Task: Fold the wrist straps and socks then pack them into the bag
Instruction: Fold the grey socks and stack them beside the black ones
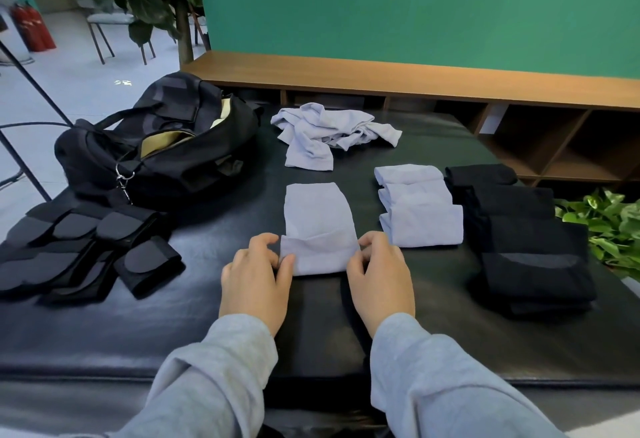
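Note:
A light blue sock (pixel 318 226) lies flat in the middle of the black table (pixel 173 326), its near end folded up. My left hand (pixel 256 274) pinches the fold's left corner and my right hand (pixel 377 271) pinches its right corner. To the right lie three folded light blue socks (pixel 419 209) and a row of folded black socks (pixel 523 236). A heap of unfolded light blue socks (pixel 329 132) lies at the back. Folded black wrist straps (pixel 86 250) lie at the left. The black bag (pixel 162 143) stands open at the back left.
A wooden shelf unit (pixel 519 132) runs behind the table under a green wall. A leafy plant (pixel 609 226) sits off the table's right edge. A tripod leg (pixel 31 84) and a chair (pixel 114 32) stand on the floor at the left.

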The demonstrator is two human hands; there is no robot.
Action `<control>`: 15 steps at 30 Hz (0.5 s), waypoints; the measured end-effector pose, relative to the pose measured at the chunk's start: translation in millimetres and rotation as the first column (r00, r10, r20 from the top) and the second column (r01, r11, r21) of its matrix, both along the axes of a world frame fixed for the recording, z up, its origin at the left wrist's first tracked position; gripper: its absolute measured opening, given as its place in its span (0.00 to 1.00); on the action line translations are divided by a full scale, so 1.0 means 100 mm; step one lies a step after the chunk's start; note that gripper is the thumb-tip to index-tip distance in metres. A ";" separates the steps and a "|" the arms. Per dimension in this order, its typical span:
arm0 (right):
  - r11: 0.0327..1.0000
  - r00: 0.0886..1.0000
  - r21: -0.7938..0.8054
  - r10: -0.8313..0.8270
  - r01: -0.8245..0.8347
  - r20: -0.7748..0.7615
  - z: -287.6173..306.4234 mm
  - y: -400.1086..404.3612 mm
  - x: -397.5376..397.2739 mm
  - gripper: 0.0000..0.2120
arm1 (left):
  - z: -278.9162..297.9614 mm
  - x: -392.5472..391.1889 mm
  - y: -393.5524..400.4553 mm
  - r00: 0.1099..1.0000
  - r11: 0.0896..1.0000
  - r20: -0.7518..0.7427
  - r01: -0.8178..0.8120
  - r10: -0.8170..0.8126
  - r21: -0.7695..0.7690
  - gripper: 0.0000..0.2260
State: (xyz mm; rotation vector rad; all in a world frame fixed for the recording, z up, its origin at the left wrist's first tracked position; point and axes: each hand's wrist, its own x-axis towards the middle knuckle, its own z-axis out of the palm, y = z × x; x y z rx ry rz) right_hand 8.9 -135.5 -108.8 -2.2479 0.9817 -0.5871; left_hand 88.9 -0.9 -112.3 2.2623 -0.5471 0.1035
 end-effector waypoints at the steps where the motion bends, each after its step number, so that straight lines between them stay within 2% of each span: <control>1: 1.000 1.000 -0.021 0.011 -0.011 -0.008 0.00 0.00 0.00 0.05 | 0.00 0.00 -0.01 1.000 1.000 0.009 -0.005 0.005 0.012 0.14; 4: 0.982 0.994 -0.166 0.074 -0.086 -0.079 -0.02 -0.01 -0.01 0.13 | -0.01 0.01 -0.02 0.999 0.999 0.024 -0.023 0.022 0.045 0.13; 6: 0.965 0.987 -0.234 0.090 -0.120 -0.134 -0.02 -0.01 0.00 0.17 | -0.01 -0.01 -0.01 0.996 0.998 0.088 -0.007 0.001 0.065 0.11; 10: 0.947 0.971 -0.267 0.126 -0.178 -0.201 -0.05 -0.04 0.01 0.21 | -0.11 0.00 -0.02 0.928 0.971 0.306 0.166 -0.213 0.173 0.13; 12: 0.951 0.969 -0.248 0.133 -0.183 -0.208 -0.05 -0.05 0.03 0.19 | -0.11 -0.01 -0.04 0.926 0.959 0.283 0.199 -0.252 0.205 0.11; 15: 0.962 0.974 -0.205 0.146 -0.181 -0.176 -0.03 -0.04 0.06 0.15 | -0.08 -0.02 -0.07 0.946 0.958 0.236 0.166 -0.221 0.233 0.09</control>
